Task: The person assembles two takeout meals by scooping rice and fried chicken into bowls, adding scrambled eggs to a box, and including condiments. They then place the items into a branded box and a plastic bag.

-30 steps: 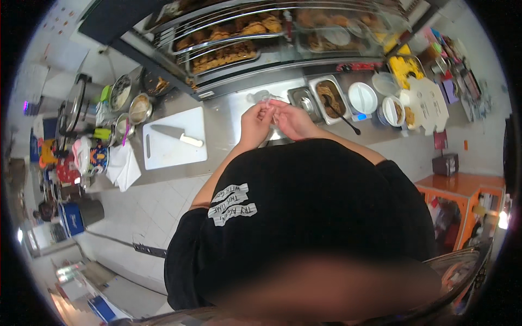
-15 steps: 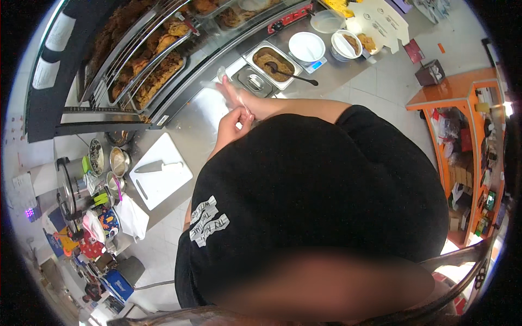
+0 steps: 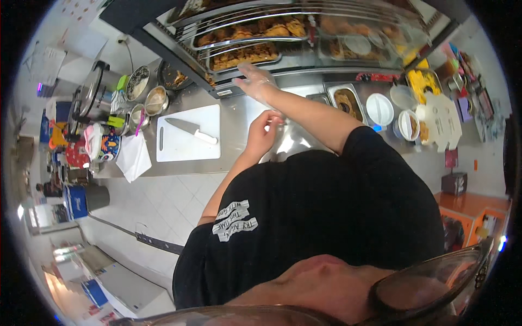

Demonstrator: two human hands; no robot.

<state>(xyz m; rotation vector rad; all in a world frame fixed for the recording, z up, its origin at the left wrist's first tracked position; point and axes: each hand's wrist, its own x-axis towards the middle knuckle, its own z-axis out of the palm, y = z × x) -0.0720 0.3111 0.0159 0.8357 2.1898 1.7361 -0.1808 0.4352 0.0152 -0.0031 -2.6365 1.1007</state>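
A thin clear plastic glove (image 3: 263, 90) covers my right hand (image 3: 253, 80), whose fingers are spread just in front of the display case (image 3: 304, 73). Nothing is held in that hand. My left hand (image 3: 262, 133) is bare, close below the right wrist. Its thumb and fingers are pinched together at the loose cuff of the glove. To the left, a knife (image 3: 187, 128) with a white handle lies on a white cutting board (image 3: 187, 152).
Trays of fried food (image 3: 244, 57) fill the case. At right stand a metal pan of brown food (image 3: 348, 103), a white tub (image 3: 379, 108) on a scale and an opened white carton (image 3: 441, 122). Metal bowls (image 3: 156, 100) and a frying pan (image 3: 174, 76) sit at left.
The view has turned, so the counter and case now run across the top. My gloved right hand has reached farther from my left, toward the case, fingers spread.
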